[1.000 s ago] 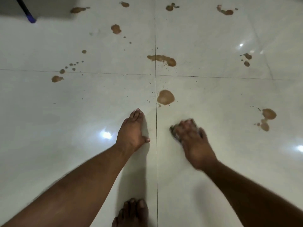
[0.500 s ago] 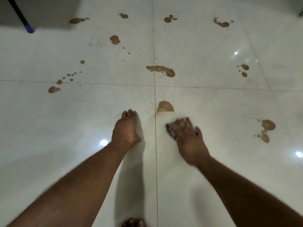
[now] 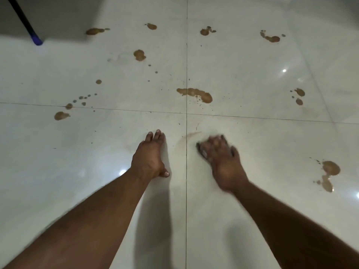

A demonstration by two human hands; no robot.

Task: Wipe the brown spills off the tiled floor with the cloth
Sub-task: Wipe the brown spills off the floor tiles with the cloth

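Head view: your right hand [image 3: 221, 160] has wiped the near puddle down to a smear [image 3: 191, 135].

Your right fingers curl over the dark cloth [image 3: 201, 150], pressing it to the floor [image 3: 252, 136] just right of the grout line, blurred. The puddle seen a second ago is now a faint streak. Your left hand [image 3: 149, 158] stays flat, fingers straight, holding nothing. Other spills [image 3: 196, 94] remain beyond.

Left hand [image 3: 148, 158] flat on floor [image 3: 58, 171], left of cloth [image 3: 200, 150].
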